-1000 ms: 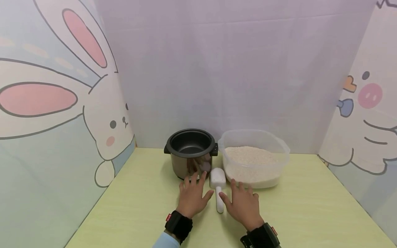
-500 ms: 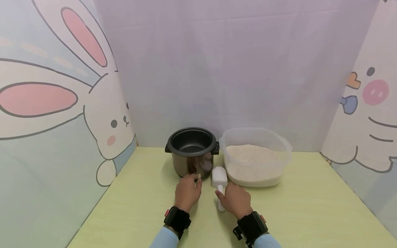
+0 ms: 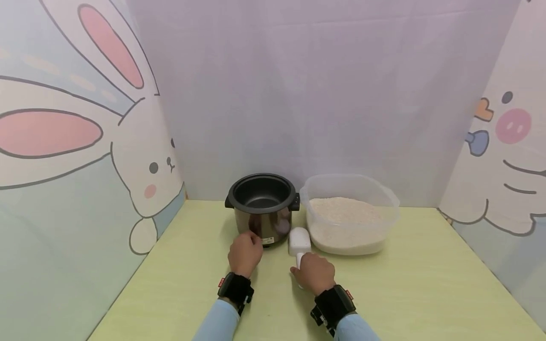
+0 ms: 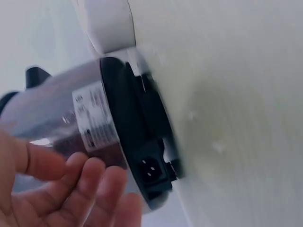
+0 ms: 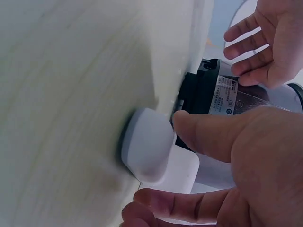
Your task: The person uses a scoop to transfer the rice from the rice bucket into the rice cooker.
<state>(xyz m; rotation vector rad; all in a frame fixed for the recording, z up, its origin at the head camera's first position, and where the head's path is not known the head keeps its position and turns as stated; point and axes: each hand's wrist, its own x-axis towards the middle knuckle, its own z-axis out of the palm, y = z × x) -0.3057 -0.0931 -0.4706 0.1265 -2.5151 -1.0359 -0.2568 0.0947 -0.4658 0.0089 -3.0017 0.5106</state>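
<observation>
A small rice cooker [image 3: 273,220] without a lid, dark inside, stands at the back. My left hand [image 3: 246,253] is in front of its lower side, fingers loosely bent and holding nothing. The left wrist view shows a label [image 4: 97,116] and a power socket [image 4: 150,169] on the cooker beside those fingers. A white scoop [image 3: 300,240] lies face down to the right of the cooker. Over its handle [image 5: 147,146] is my right hand [image 3: 315,273], thumb on one side and bent fingers on the other, with gaps showing in the right wrist view.
A translucent tub [image 3: 351,239] of pale grain, apparently rice, stands right of the cooker, close to the scoop. Behind them hangs a plain lilac cloth [image 3: 307,94]. Cartoon-printed panels [image 3: 145,189] flank the pale yellow-green table [image 3: 405,293].
Both hands have gone from spread fingers to bent ones. My left hand has drawn left and down along the cooker's front; my right hand has moved left over the scoop's handle.
</observation>
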